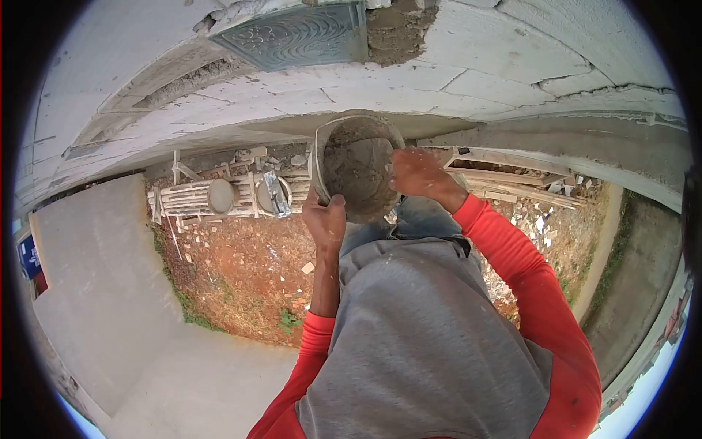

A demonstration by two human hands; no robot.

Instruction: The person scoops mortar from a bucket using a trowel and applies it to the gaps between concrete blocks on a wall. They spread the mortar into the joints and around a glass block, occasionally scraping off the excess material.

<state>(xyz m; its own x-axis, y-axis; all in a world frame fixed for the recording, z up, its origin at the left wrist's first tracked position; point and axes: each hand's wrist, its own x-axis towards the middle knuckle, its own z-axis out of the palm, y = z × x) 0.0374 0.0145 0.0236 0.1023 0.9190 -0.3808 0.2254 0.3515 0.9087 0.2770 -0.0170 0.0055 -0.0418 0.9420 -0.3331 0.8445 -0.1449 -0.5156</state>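
A round bucket [317, 157] smeared with grey mortar is tilted against the wall in front of me. Wet mortar [351, 164] fills part of it. My left hand [324, 222] grips its near left rim, with the thumb over the edge. At the right rim my right hand [424, 175] is closed in a fist on what looks like a trowel [382, 155], its mortar-coated blade inside the bucket and its handle hidden by the fingers. Above the bucket, a patterned glass block [300, 35] is set in the wall beside a patch of mortar [398, 33].
A pale block wall [497, 66] spans the front. Below is a wooden slat platform [190, 199] with two round buckets, one bearing a flat metal tool [277, 194]. Reddish rubble ground [241, 271], a concrete slab [110, 293] at left and planks [504, 179] at right lie lower down.
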